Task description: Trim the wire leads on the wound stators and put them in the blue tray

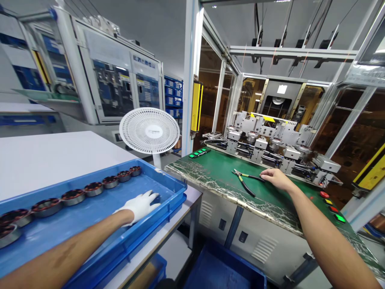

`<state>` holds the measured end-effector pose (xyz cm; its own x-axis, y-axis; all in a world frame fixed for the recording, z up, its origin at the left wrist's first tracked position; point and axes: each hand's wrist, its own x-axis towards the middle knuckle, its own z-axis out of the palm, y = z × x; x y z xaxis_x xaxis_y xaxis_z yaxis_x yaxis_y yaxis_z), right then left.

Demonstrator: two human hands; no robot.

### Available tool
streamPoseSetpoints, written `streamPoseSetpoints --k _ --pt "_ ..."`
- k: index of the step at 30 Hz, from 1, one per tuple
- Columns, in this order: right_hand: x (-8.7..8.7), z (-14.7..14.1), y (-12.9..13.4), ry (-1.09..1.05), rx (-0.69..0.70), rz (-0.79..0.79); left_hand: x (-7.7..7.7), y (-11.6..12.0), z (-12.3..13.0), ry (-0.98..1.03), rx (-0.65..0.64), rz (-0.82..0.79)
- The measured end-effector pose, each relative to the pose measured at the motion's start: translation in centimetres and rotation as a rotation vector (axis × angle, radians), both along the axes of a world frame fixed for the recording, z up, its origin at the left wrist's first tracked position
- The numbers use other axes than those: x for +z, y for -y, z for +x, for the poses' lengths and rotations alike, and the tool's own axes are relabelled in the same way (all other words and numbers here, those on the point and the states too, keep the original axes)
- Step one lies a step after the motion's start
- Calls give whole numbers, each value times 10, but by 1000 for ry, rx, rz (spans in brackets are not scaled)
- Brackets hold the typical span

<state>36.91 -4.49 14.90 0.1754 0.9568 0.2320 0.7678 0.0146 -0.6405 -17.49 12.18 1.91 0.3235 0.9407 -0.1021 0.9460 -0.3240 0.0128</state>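
Note:
My left hand (140, 206), in a white glove, reaches low over the right part of a blue tray (167, 182). Its fingers are spread and no object shows in them. Along the tray's far side stands a row of several motor stators (73, 197), metal rings with dark reddish windings inside. On the green bench top (210, 165) lies a pair of cutting pliers (245, 181), handles apart, jaws pointing left. With bare fingers bent together, my right hand (275, 178) grips the end of the pliers' upper handle. The palm side is hidden.
Behind the pliers stands a machine fixture (264, 148) with metal blocks and cables. Lit buttons (333, 209) sit at the bench's right, green switches (198, 153) at its left. A white fan (149, 130) rises behind the tray. Another blue bin (225, 267) is below.

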Motion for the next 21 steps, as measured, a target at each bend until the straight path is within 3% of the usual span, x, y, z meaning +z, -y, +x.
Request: streamPoseSetpoints --k 7,21 --pt "1 0 0 2 9 -13 3 3 2 8 -4 0" --pt "2 -2 1 31 -11 -18 -10 -9 -4 59 -21 46"
